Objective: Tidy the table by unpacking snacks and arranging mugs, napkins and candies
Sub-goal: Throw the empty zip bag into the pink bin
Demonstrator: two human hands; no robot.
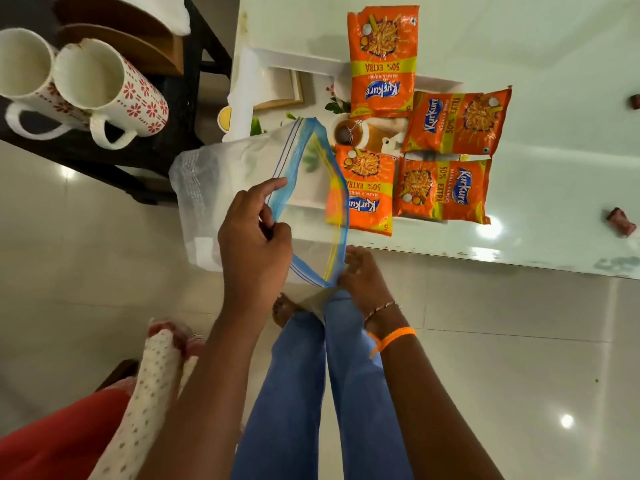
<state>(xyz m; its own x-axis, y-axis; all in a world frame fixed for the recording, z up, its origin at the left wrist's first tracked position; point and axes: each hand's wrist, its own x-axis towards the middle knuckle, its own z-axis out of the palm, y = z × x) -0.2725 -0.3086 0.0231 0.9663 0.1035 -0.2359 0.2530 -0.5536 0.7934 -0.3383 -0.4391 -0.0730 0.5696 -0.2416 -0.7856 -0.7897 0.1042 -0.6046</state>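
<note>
At centre frame, the left hand [254,233] and right hand [360,275] each pinch the blue seal rim of the empty zip bag [207,188], limp, light and slippery, likely best held by that stiffer rim.

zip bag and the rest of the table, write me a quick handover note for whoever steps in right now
Left hand: pinches the zip bag at its blue rim, index finger straight.
Right hand: fingers hold the near corner of the bag's open mouth.
Bag: looks empty, held open off the table edge.
Done: four orange snack packets out, lying flat on the white table.
Left: two floral mugs lie on their sides on the dark side table; two wrapped candies loose at the right. Napkins not clearly seen.
</note>
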